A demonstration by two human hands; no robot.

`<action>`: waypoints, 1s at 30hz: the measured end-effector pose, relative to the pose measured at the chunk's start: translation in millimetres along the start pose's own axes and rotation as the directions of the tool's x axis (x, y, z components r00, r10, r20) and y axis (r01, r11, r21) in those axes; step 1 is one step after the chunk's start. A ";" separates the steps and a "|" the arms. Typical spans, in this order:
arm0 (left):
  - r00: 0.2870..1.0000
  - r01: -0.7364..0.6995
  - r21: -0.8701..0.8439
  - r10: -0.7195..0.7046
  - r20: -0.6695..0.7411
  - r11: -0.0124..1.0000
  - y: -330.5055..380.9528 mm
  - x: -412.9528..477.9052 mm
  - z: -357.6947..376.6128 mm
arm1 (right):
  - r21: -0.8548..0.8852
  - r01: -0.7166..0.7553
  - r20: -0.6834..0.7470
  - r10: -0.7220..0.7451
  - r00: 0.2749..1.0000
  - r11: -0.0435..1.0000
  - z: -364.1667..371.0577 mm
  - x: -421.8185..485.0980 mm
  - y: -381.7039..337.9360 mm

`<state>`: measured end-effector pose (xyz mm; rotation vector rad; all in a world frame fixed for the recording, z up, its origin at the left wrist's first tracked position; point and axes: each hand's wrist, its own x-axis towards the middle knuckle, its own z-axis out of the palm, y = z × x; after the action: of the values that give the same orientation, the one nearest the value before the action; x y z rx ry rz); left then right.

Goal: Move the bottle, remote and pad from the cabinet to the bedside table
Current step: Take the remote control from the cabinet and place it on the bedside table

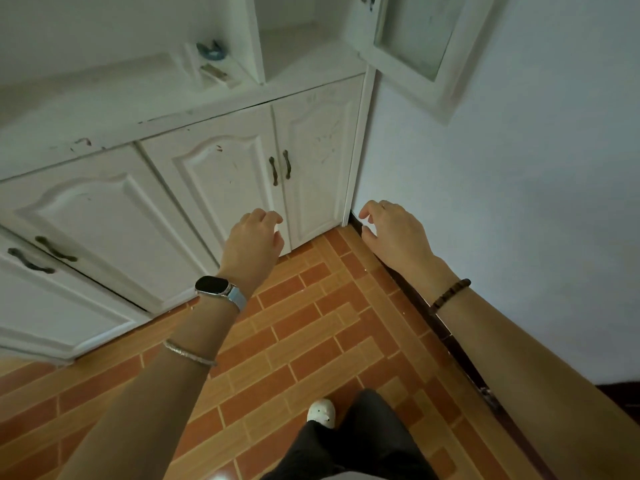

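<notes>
Cabinet (207, 109), white, scuffed: small open cubby on its upper left holds a slim flat bar (214, 72), possibly the remote, too blurred to confirm. Just behind it in the same cubby sits a blue-grey curved item (211, 50), identity unclear. Cannot tell bottle or pad from this view. Lower doors closed, dark handles (280, 167) side by side at the centre pair. Upper glass door (415, 36) stands swung open at right. Left hand (254, 237) held out in front of the lower doors, fingers loosely curled, empty; watch (214, 287) and thin bangle (190, 353) on that arm. Right hand (391, 230) near the cabinet's corner by the pale wall (519, 202), fingers loosely curled, empty; bead bracelet (450, 296) at the wrist. Orange-brown tile floor (311, 323) below; white shoe (321, 412) visible.
</notes>
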<state>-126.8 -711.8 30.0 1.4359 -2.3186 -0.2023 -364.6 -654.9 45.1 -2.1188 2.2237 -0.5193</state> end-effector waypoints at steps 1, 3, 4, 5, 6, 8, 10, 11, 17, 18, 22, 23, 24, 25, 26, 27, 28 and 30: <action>1.000 -0.006 0.004 0.006 0.001 1.000 -1.7 9.0 1.8 | 0.002 -0.004 0.005 0.004 1.000 1.000 2.1 8.9 3.3; 1.000 -0.011 0.005 0.011 0.002 1.000 -5.5 27.8 5.8 | 0.008 -0.008 0.015 0.008 1.000 1.000 6.2 28.7 10.4; 1.000 -0.007 0.003 0.007 -0.001 1.000 -7.5 37.4 8.3 | 0.010 -0.004 0.018 0.004 1.000 1.000 7.9 39.4 14.1; 1.000 -0.002 0.002 0.002 -0.006 1.000 -8.8 47.2 10.7 | 0.011 0.004 0.018 -0.004 1.000 1.000 9.8 51.0 18.2; 1.000 0.002 0.004 -0.002 -0.011 1.000 -9.7 57.7 13.5 | 0.010 0.012 0.018 -0.012 1.000 1.000 11.6 63.5 23.0; 1.000 0.004 0.010 -0.004 -0.019 1.000 -9.9 80.1 19.0 | 0.016 0.020 0.015 -0.020 1.000 1.000 15.3 89.3 33.5; 0.999 0.022 0.013 -0.022 -0.037 1.000 -9.7 104.2 25.7 | 0.035 0.032 0.018 -0.032 0.999 0.999 18.9 115.4 44.2; 0.998 0.033 0.015 -0.033 -0.047 0.999 -9.0 116.5 29.0 | 0.043 0.042 0.019 -0.043 0.999 0.998 20.2 129.0 49.6; 0.993 0.056 0.032 -0.053 -0.102 0.998 -2.3 194.8 38.5 | 0.059 0.106 0.002 -0.107 0.994 0.993 13.2 218.4 77.7; 0.992 0.064 0.035 -0.060 -0.113 0.997 -1.3 208.0 38.1 | 0.065 0.118 0.002 -0.119 0.993 0.991 9.8 232.9 81.0; 0.986 0.060 0.073 -0.047 -0.159 0.996 0.8 252.3 36.7 | 0.075 0.162 -0.010 -0.162 0.987 0.984 -0.6 283.1 93.6; 0.986 0.054 0.083 -0.040 -0.165 0.995 0.6 261.5 36.1 | 0.075 0.164 -0.014 -0.163 0.986 0.984 -2.3 293.7 96.8; 0.985 0.053 0.088 -0.038 -0.169 0.995 0.2 270.5 35.4 | 0.077 0.164 -0.019 -0.163 0.986 0.983 -3.5 303.3 100.0; 0.984 0.056 0.090 -0.040 -0.175 0.994 -0.6 278.8 34.4 | 0.082 0.164 -0.023 -0.163 0.986 0.983 -4.2 311.6 102.8; 0.982 0.062 0.090 -0.045 -0.181 0.994 -1.4 286.4 33.6 | 0.088 0.166 -0.024 -0.164 0.986 0.982 -4.5 318.6 105.1; 0.981 0.068 0.088 -0.051 -0.188 0.994 -2.2 293.4 33.2 | 0.094 0.167 -0.021 -0.166 0.986 0.981 -4.1 324.5 107.0; 0.979 0.072 0.087 -0.054 -0.196 0.994 -2.8 299.9 33.4 | 0.098 0.168 -0.015 -0.168 0.986 0.981 -2.9 329.7 108.7; 0.977 0.070 0.083 -0.051 -0.208 0.994 -4.2 313.1 34.9 | 0.100 0.164 0.006 -0.166 0.986 0.981 0.9 340.2 112.2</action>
<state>-259.6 -993.3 78.7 1.4958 -2.1424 0.0340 -498.2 -984.8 86.2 -2.2593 1.9803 -0.6066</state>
